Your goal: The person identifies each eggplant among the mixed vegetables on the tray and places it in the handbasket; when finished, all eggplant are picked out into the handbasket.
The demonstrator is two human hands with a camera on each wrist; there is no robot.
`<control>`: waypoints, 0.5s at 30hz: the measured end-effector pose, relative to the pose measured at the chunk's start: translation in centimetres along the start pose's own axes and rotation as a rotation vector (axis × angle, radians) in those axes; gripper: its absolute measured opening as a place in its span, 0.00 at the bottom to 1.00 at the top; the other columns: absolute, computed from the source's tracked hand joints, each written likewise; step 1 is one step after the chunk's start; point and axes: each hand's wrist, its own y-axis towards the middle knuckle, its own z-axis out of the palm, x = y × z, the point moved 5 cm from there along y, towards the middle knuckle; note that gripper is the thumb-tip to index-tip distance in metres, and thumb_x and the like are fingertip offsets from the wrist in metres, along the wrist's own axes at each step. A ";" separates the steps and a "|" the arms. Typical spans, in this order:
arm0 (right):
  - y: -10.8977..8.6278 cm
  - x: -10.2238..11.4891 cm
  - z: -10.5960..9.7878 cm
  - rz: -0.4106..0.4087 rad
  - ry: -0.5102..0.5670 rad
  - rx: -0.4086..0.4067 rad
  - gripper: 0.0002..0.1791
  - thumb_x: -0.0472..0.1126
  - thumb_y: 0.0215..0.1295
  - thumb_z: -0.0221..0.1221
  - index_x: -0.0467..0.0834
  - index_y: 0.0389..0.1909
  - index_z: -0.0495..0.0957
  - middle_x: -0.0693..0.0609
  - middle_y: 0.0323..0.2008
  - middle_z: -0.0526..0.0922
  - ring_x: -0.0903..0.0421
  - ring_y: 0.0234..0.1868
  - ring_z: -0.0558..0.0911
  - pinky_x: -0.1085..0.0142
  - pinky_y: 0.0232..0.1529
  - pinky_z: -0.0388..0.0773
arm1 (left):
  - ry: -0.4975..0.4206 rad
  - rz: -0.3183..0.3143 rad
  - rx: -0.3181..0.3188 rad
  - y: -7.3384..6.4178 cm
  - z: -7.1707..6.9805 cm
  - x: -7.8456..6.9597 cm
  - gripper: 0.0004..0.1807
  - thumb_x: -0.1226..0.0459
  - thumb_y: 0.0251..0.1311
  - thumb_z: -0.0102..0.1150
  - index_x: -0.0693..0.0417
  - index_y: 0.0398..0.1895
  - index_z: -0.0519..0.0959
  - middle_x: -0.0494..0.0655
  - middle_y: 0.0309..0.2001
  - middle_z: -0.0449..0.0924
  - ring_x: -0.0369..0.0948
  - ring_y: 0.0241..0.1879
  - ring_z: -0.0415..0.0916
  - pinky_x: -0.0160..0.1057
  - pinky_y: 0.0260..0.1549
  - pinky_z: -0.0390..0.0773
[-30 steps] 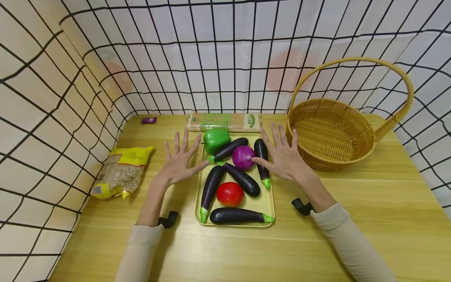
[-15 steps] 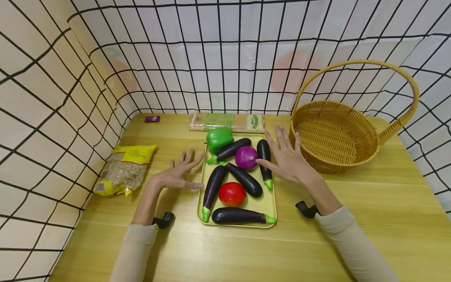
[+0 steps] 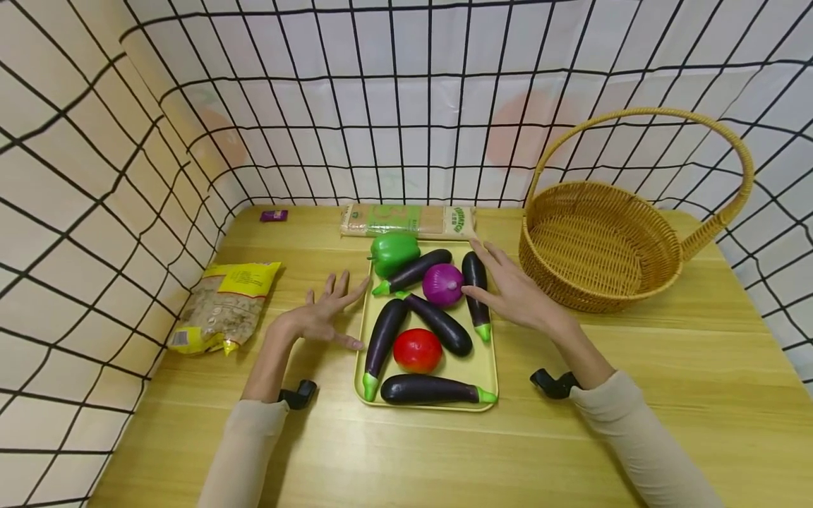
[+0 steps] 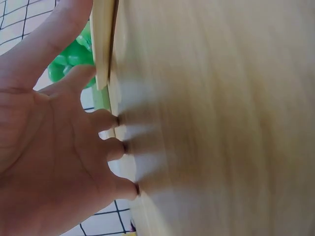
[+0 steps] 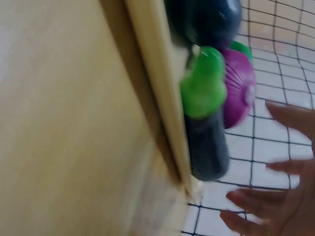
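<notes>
— Where do we see the hands?
— Both spread, holding nothing: left hand (image 3: pixel 317 319) beside the pale yellow rectangular tray (image 3: pixel 488 367), right hand (image 3: pixel 511 289) over its right edge, thumb by the dark purple eggplant (image 3: pixel 473 282).

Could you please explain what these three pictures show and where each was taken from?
No machine here: a person's two bare hands. The wide picture comes from a head camera; the two blurry ones from cameras on each wrist. On the table lies a tray with five eggplants, a pepper, an onion and a tomato. A basket and two packets lie nearby. The left hand is open beside the tray; the right hand is open by one eggplant. Nothing is held.
</notes>
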 end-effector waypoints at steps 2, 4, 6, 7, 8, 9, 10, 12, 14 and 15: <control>0.3 -0.1 0.1 0.007 0.007 -0.048 0.48 0.53 0.75 0.59 0.47 0.85 0.42 0.30 0.80 0.51 0.28 0.78 0.59 0.27 0.71 0.61 | 0.004 0.000 0.000 0.1 0.1 0.0 0.65 0.46 0.57 0.75 0.40 0.85 0.36 0.65 0.81 0.14 0.64 0.80 0.10 0.76 0.71 0.17; 0.5 -0.3 0.2 0.028 0.004 -0.099 0.46 0.49 0.74 0.60 0.43 0.84 0.47 0.27 0.76 0.59 0.28 0.72 0.66 0.30 0.68 0.67 | 0.007 0.001 0.002 0.1 0.1 -0.1 0.65 0.46 0.57 0.74 0.40 0.85 0.36 0.65 0.81 0.14 0.63 0.80 0.10 0.76 0.71 0.17; 0.6 -0.7 0.2 0.065 0.006 -0.134 0.44 0.47 0.74 0.61 0.41 0.82 0.51 0.25 0.69 0.66 0.30 0.64 0.72 0.34 0.62 0.74 | 0.005 0.005 0.002 0.2 0.1 -0.2 0.65 0.46 0.56 0.75 0.41 0.85 0.36 0.66 0.81 0.14 0.64 0.80 0.10 0.77 0.70 0.18; 0.7 -0.8 0.2 0.084 0.003 -0.143 0.43 0.46 0.74 0.61 0.40 0.82 0.52 0.25 0.65 0.69 0.32 0.59 0.74 0.37 0.57 0.77 | 0.005 0.004 0.002 0.2 0.1 -0.2 0.65 0.47 0.56 0.75 0.41 0.85 0.36 0.66 0.81 0.14 0.64 0.80 0.10 0.77 0.70 0.18; 0.8 -0.9 0.3 0.102 0.004 -0.145 0.43 0.47 0.74 0.61 0.41 0.82 0.53 0.25 0.62 0.71 0.35 0.55 0.75 0.41 0.52 0.79 | 0.006 0.003 0.003 0.2 0.1 -0.2 0.65 0.47 0.56 0.75 0.41 0.85 0.36 0.65 0.81 0.14 0.64 0.80 0.10 0.77 0.70 0.18; 0.9 -1.0 0.4 0.118 0.010 -0.142 0.43 0.47 0.74 0.61 0.41 0.82 0.53 0.26 0.59 0.72 0.37 0.51 0.74 0.45 0.47 0.79 | 0.004 0.000 0.005 0.2 0.1 -0.2 0.65 0.47 0.56 0.75 0.41 0.85 0.36 0.65 0.81 0.14 0.63 0.80 0.10 0.77 0.70 0.18; 1.0 -1.1 0.5 0.129 0.013 -0.137 0.42 0.48 0.74 0.60 0.40 0.82 0.54 0.27 0.56 0.73 0.40 0.48 0.73 0.50 0.42 0.78 | 0.000 -0.002 0.004 0.2 0.1 -0.2 0.66 0.47 0.56 0.75 0.41 0.85 0.36 0.65 0.81 0.14 0.64 0.80 0.10 0.77 0.70 0.18; 1.2 -1.2 0.7 0.152 0.024 -0.118 0.42 0.50 0.74 0.60 0.40 0.81 0.54 0.29 0.52 0.72 0.44 0.43 0.71 0.58 0.36 0.74 | -0.003 -0.009 0.007 0.2 0.1 -0.1 0.66 0.47 0.56 0.75 0.41 0.85 0.36 0.65 0.81 0.13 0.63 0.80 0.09 0.77 0.70 0.18; 1.4 -1.2 1.0 0.171 0.034 -0.099 0.42 0.51 0.74 0.60 0.40 0.81 0.55 0.31 0.49 0.72 0.46 0.41 0.69 0.62 0.32 0.70 | -0.005 -0.015 0.007 0.2 0.1 0.0 0.66 0.47 0.56 0.75 0.40 0.85 0.36 0.64 0.81 0.13 0.63 0.80 0.09 0.77 0.70 0.18; 1.4 -1.3 1.0 0.177 0.035 -0.092 0.41 0.50 0.74 0.60 0.40 0.81 0.56 0.31 0.49 0.72 0.46 0.41 0.68 0.63 0.32 0.69 | -0.009 -0.015 0.007 0.2 0.2 0.0 0.66 0.47 0.56 0.75 0.40 0.85 0.36 0.64 0.81 0.13 0.63 0.80 0.09 0.77 0.70 0.18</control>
